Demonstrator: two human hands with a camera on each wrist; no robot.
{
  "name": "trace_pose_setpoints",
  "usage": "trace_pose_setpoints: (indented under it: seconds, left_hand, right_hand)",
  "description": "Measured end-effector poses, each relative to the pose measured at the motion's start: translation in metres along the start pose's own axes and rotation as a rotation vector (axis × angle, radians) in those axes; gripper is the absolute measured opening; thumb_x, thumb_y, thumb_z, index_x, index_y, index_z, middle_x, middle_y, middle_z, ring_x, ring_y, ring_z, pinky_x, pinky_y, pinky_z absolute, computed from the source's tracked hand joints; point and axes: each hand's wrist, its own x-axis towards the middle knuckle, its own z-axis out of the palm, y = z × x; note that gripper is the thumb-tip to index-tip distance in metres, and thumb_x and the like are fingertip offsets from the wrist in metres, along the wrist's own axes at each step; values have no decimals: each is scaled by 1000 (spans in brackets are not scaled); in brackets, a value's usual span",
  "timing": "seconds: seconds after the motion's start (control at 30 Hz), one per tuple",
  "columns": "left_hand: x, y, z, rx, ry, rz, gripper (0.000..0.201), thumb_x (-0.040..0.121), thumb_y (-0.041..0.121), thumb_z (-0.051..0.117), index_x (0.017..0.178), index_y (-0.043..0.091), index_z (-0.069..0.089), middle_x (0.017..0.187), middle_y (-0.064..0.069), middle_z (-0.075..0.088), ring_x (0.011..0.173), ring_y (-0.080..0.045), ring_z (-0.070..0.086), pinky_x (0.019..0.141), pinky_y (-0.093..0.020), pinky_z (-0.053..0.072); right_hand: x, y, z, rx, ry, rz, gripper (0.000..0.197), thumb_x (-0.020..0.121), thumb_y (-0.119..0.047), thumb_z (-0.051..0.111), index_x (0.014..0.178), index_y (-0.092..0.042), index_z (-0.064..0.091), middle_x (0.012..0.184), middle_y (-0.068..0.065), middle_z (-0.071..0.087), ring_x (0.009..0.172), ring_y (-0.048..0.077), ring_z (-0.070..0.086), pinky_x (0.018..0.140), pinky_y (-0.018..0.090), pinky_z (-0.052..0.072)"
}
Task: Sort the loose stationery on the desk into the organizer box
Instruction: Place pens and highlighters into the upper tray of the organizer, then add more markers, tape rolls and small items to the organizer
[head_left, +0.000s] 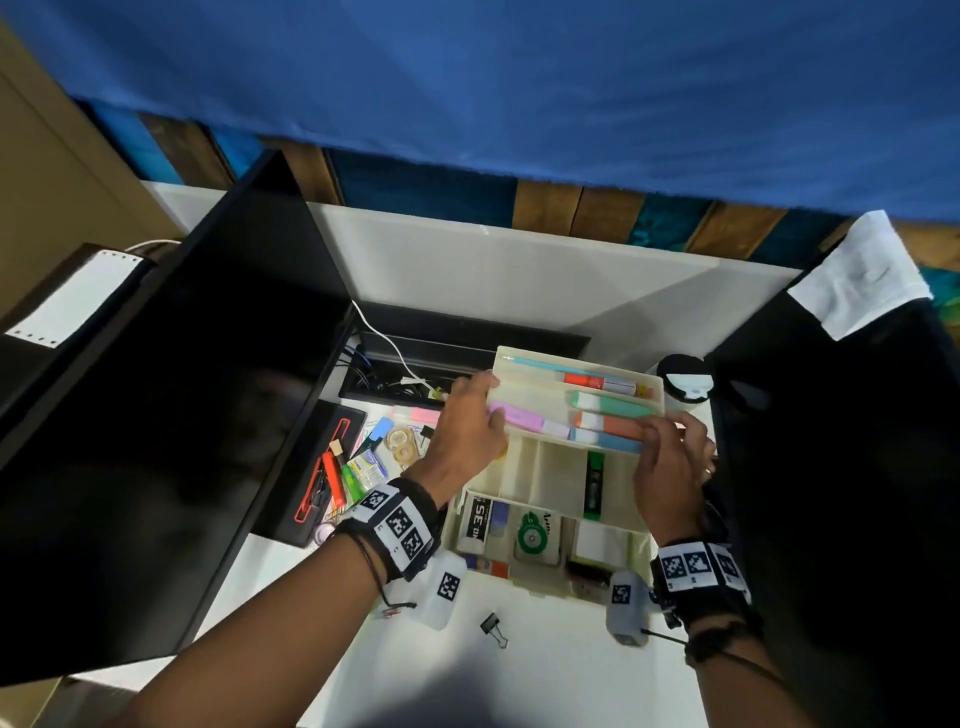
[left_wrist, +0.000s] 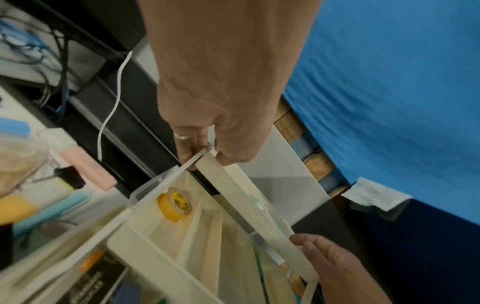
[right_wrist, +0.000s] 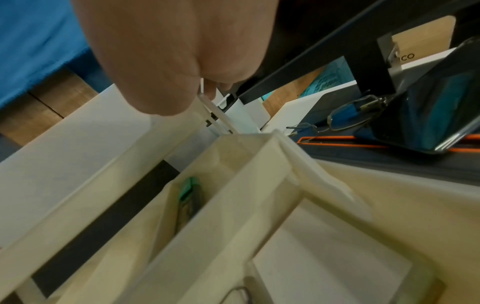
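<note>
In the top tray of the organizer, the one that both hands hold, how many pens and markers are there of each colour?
teal pen: 1
red marker: 1
green highlighter: 1
pink highlighter: 1
orange highlighter: 1
blue highlighter: 1
Total in the top tray: 6

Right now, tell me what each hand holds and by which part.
Both hold the organizer's top tray: the left hand pinches its left end, the right hand its right end.
</note>
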Motion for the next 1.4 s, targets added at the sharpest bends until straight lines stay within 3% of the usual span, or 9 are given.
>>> trace_pose_setpoints:
  seconds: [0.13,0.37,0.57,0.7,0.93,1.07,1.2,1.3,1.4]
  left_hand:
    - [-6,-4,2,90,-9,87,18,103,14,54,111,13,71,116,-2,47,90,-8,58,75,-10,47]
    - [-10,-11,-9,52,-51,83,16,102,15,58,113,18,69,118,0,44,93,-7,55,68,-6,40]
    - [-39,-67,-58,-83,4,33,27,101,7,55,116,23,71,118,0,51,102,-9,59,94,-20,52]
    - [-101,-130,-88,-122,-4,-63,31,97,-6,53,106,14,74,111,1,67,99,-10,66,81,-11,51]
    - [-204,-217,-88,94,-229,-111,28,92,14,71,117,27,68,116,4,59,90,-9,57,85,-24,50]
    - [-215,-236,-86,174,-382,-10,56,87,24,75,139,32,55,127,4,44,115,-17,52,98,-33,47]
    - [-205,-230,-78,271,-408,86,65,84,30,79,142,37,51,134,5,40,114,-17,49,91,-34,48]
    - [-199,-229,-59,298,-442,146,61,80,29,84,136,29,58,127,2,47,110,-18,54,82,-34,50]
    - [-192,-231,-46,256,-402,162,39,82,17,82,119,21,68,112,0,53,101,-23,61,78,-37,51]
  right_hand:
    - [1,5,0,-8,8,-31,28,108,-26,39,111,-18,66,136,7,45,121,31,41,102,49,35]
    - [-7,-1,-6,42,8,-23,22,106,-26,48,115,-18,66,136,9,44,123,36,41,107,55,39]
    - [-63,-62,-17,181,-57,-291,17,99,-6,58,114,-6,65,120,14,57,112,27,54,96,32,43]
    - [-127,-120,3,294,-424,-444,17,99,-5,60,109,-15,69,104,-7,65,90,5,59,80,13,45]
    - [-208,-116,68,-162,-1075,-406,44,100,-35,61,140,-23,51,127,0,52,115,17,56,98,32,46]
    - [-226,-90,73,-316,-938,-196,48,93,-34,69,135,-21,49,124,3,48,115,25,56,92,40,51]
    - [-238,-83,76,-360,-865,41,48,87,-26,79,121,-12,50,115,10,46,97,36,63,78,37,49]
    - [-243,-84,85,-251,-812,106,34,87,-9,75,111,-6,51,107,14,47,70,23,53,71,34,44]
    - [-244,-88,101,-183,-742,91,20,87,2,68,102,-6,55,98,15,53,71,19,46,71,30,39]
